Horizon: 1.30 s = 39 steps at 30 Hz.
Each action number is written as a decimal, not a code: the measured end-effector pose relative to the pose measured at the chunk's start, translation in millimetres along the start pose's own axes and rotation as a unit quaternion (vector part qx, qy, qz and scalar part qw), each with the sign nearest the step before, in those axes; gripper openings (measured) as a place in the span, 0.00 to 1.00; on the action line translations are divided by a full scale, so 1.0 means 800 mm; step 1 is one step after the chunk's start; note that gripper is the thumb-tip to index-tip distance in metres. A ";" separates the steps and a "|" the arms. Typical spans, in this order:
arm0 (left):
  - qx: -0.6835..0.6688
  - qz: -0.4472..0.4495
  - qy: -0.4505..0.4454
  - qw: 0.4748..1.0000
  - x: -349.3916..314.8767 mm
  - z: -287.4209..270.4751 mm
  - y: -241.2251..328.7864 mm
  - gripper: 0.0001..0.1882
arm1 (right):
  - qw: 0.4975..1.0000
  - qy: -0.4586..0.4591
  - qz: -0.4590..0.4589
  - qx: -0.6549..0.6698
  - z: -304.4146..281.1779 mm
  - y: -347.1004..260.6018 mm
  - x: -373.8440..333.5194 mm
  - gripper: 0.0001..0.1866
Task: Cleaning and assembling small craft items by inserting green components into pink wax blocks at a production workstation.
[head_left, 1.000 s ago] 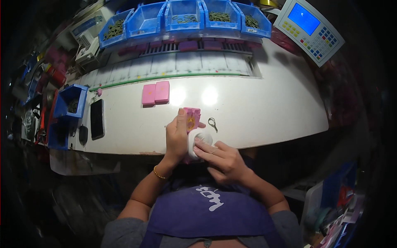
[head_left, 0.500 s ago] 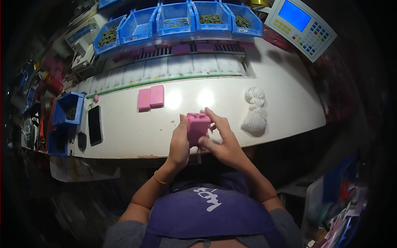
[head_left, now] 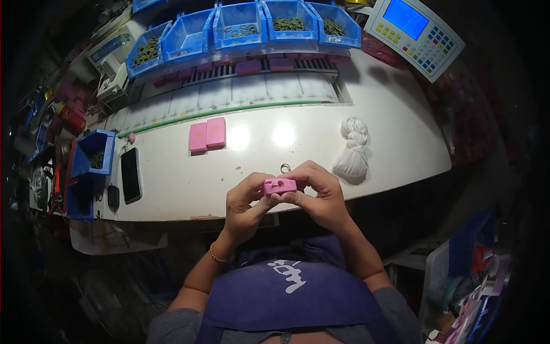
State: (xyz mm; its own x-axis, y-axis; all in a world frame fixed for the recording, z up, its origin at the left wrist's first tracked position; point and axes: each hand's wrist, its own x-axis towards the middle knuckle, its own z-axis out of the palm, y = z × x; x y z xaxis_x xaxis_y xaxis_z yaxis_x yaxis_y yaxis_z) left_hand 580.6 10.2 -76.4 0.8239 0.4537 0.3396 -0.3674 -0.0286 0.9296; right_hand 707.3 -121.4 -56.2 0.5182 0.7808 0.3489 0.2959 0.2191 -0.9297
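A pink block-shaped mould [head_left: 280, 186] is held between both hands near the table's front edge, its narrow end with recesses facing up. My left hand [head_left: 246, 204] grips its left side with thumb and fingers, and my right hand [head_left: 319, 192] pinches its right side the same way. Both thumbs meet at the near face. Just beyond the fingers a small metal ring [head_left: 285, 168] shows; whether it lies on the table or touches a finger I cannot tell. Two similar pink blocks [head_left: 207, 135] lie side by side on the table, farther off to the left.
A knotted white cloth bundle [head_left: 352, 150] lies to the right. At left are a phone [head_left: 131, 175] and a blue bin [head_left: 107, 135]. Blue bins [head_left: 240, 39] with metal pieces line the back, above a roller track [head_left: 313, 64]. A keypad unit with a screen [head_left: 413, 35] stands back right.
The pink mould has tipped from showing its broad face to showing its recessed end, and sits slightly nearer me. Both hands now pinch it from the sides. The metal ring has come into plain view.
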 end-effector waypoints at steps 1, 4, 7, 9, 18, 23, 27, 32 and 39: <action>-0.015 0.012 -0.003 1.000 -0.001 0.000 0.001 0.11 | 1.000 -0.017 -0.008 -0.018 -0.001 -0.003 0.000 0.13; -0.060 -0.024 0.011 0.998 -0.004 0.002 0.003 0.11 | 0.999 -0.012 0.004 -0.045 0.002 -0.007 -0.003 0.13; -0.136 -0.107 0.005 0.985 -0.004 0.004 0.011 0.11 | 1.000 -0.003 -0.001 -0.025 0.004 -0.002 -0.006 0.16; -0.087 -0.085 -0.001 0.993 -0.003 0.000 0.011 0.10 | 0.999 0.003 -0.015 -0.028 0.005 -0.009 -0.005 0.17; 0.132 0.003 0.000 0.991 0.001 -0.003 0.020 0.13 | 0.981 -0.047 -0.084 -0.168 0.008 -0.025 0.004 0.15; 0.166 0.000 0.020 0.986 -0.002 -0.003 0.018 0.14 | 0.981 -0.013 -0.095 -0.169 0.017 -0.017 -0.002 0.11; 0.202 -0.008 0.094 0.975 -0.003 -0.022 0.004 0.13 | 0.993 0.039 -0.075 -0.077 0.021 0.005 -0.005 0.10; 0.555 -0.018 0.226 0.800 -0.010 -0.095 -0.005 0.16 | 0.978 0.097 -0.007 -0.187 -0.010 0.039 -0.024 0.03; 0.577 -0.149 0.063 0.801 -0.019 -0.132 0.021 0.29 | 0.965 0.193 0.090 -0.156 -0.027 0.102 -0.047 0.13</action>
State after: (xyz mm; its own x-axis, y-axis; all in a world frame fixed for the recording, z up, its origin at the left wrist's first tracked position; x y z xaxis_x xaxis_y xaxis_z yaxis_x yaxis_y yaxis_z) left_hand 516.3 96.7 -81.4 0.7243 0.6774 0.1289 0.5397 -0.6732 0.5054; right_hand 729.0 -145.3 -142.8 0.8260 0.5011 0.2580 0.3683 -0.1335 -0.9201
